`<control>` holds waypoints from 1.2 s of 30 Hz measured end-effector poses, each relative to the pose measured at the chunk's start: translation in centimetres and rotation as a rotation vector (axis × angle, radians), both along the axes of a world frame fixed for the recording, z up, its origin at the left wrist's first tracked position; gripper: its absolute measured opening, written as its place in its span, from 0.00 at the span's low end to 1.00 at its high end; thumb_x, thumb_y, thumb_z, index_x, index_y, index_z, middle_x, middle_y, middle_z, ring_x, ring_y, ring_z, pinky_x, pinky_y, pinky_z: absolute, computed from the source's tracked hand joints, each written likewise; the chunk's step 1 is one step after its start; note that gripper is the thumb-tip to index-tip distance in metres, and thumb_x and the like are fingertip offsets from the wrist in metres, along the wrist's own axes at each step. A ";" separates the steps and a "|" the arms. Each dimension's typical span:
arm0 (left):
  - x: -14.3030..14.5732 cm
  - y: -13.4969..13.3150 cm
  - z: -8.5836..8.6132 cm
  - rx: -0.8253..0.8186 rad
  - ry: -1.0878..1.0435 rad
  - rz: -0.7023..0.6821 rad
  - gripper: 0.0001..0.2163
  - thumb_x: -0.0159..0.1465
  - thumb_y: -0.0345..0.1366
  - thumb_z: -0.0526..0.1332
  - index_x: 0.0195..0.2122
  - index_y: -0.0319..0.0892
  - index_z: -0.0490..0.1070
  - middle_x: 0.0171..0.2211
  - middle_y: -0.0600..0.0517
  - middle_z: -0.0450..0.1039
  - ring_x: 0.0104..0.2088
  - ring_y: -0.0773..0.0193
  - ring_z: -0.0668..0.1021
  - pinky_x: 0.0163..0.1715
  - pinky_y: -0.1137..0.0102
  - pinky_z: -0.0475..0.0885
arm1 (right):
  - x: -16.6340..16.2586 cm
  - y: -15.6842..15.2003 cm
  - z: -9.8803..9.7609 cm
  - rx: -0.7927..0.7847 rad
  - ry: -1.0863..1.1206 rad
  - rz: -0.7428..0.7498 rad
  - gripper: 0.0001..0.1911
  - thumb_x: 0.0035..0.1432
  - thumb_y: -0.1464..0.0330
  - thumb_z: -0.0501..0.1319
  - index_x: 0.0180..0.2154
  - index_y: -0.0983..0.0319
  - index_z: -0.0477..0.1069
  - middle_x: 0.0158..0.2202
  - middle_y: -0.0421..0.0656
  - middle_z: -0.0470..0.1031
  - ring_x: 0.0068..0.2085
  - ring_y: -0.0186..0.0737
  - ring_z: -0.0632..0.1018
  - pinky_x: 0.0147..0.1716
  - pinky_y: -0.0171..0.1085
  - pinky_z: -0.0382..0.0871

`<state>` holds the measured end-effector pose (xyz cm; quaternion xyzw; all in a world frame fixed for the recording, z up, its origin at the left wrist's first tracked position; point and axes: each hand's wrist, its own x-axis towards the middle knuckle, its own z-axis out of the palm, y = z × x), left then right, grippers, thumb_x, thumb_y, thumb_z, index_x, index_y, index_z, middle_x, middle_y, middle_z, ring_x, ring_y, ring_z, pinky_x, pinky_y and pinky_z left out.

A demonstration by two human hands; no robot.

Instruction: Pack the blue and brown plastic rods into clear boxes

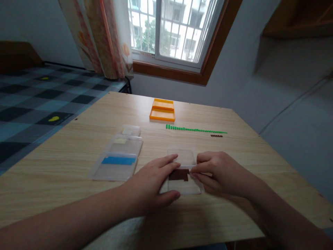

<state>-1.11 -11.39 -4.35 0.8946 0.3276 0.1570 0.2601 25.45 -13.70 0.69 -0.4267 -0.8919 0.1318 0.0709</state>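
Note:
A clear plastic box point(194, 189) lies with its lid folded back on the table in front of me. Inside it, small dark brown pieces point(177, 174) are packed into a block with a stepped right edge. My left hand point(153, 184) rests over the box's left side, fingers and thumb stretched apart around the brown block. At the block's right end, my right hand point(214, 172) has its thumb and fingers pinched together. Whatever is between those fingertips is too small or hidden to make out.
Left on the wooden table point(65, 166) stand a clear case holding blue pieces point(118, 160) and a smaller clear case point(132, 130). Farther back are an open orange case point(162, 114), a long row of green pieces point(192, 129) and a short row of brown pieces point(216, 135).

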 end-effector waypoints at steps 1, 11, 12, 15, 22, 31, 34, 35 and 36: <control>0.0 0.0 0.1 -0.008 -0.001 0.002 0.32 0.60 0.42 0.68 0.66 0.45 0.66 0.72 0.43 0.57 0.69 0.45 0.66 0.66 0.50 0.64 | 0.0 0.0 0.0 -0.002 -0.006 0.004 0.11 0.66 0.71 0.60 0.38 0.58 0.82 0.33 0.41 0.76 0.32 0.34 0.73 0.32 0.36 0.59; 0.2 0.0 0.4 -0.015 0.058 0.000 0.33 0.61 0.42 0.68 0.67 0.42 0.65 0.73 0.41 0.56 0.70 0.47 0.65 0.67 0.52 0.63 | -0.6 0.0 -0.4 -0.041 -0.041 0.012 0.13 0.65 0.73 0.59 0.28 0.62 0.75 0.29 0.39 0.72 0.29 0.31 0.70 0.30 0.34 0.57; 0.1 0.0 0.2 -0.008 0.055 -0.002 0.33 0.61 0.42 0.68 0.67 0.42 0.65 0.73 0.41 0.56 0.70 0.47 0.64 0.67 0.52 0.63 | -0.6 0.0 -0.4 -0.038 -0.039 0.012 0.13 0.65 0.73 0.59 0.28 0.62 0.76 0.29 0.39 0.73 0.29 0.31 0.70 0.30 0.34 0.57; 0.0 0.1 -0.2 0.010 0.026 -0.006 0.33 0.61 0.42 0.68 0.67 0.43 0.65 0.72 0.42 0.57 0.70 0.46 0.65 0.67 0.51 0.63 | -0.5 0.1 -0.4 -0.037 -0.035 0.015 0.13 0.65 0.73 0.59 0.29 0.62 0.76 0.30 0.39 0.74 0.29 0.31 0.71 0.31 0.34 0.57; 0.2 -0.1 0.7 -0.029 0.047 0.002 0.32 0.61 0.41 0.68 0.66 0.43 0.66 0.72 0.41 0.57 0.70 0.45 0.65 0.67 0.50 0.63 | -0.6 0.1 -0.4 -0.025 -0.033 0.015 0.13 0.66 0.72 0.59 0.29 0.62 0.77 0.30 0.40 0.74 0.30 0.32 0.71 0.31 0.34 0.58; 0.1 0.0 0.5 -0.012 0.009 -0.002 0.32 0.60 0.42 0.68 0.66 0.44 0.67 0.72 0.42 0.58 0.69 0.44 0.66 0.66 0.50 0.64 | 0.3 0.5 -0.2 0.007 0.086 0.023 0.11 0.65 0.72 0.60 0.34 0.60 0.81 0.31 0.40 0.76 0.31 0.33 0.74 0.31 0.34 0.61; 0.0 0.0 0.4 0.001 0.018 -0.010 0.32 0.61 0.43 0.68 0.66 0.43 0.66 0.72 0.40 0.58 0.69 0.45 0.66 0.66 0.50 0.65 | 2.9 2.3 -0.2 0.136 0.242 -0.121 0.13 0.67 0.66 0.59 0.36 0.60 0.82 0.29 0.42 0.77 0.30 0.35 0.75 0.31 0.34 0.63; 0.0 0.0 0.4 0.000 0.026 -0.006 0.31 0.61 0.43 0.68 0.66 0.43 0.66 0.72 0.41 0.59 0.69 0.45 0.66 0.66 0.50 0.65 | 4.0 3.1 -0.3 0.224 0.268 -0.219 0.14 0.68 0.64 0.59 0.36 0.61 0.82 0.29 0.43 0.77 0.30 0.36 0.75 0.31 0.35 0.64; 0.0 0.0 0.5 -0.002 0.032 0.000 0.31 0.62 0.42 0.67 0.66 0.43 0.66 0.72 0.41 0.59 0.69 0.45 0.66 0.66 0.50 0.64 | 5.2 4.0 -0.5 0.309 0.296 -0.351 0.15 0.67 0.62 0.59 0.36 0.62 0.83 0.29 0.44 0.79 0.31 0.38 0.76 0.31 0.36 0.65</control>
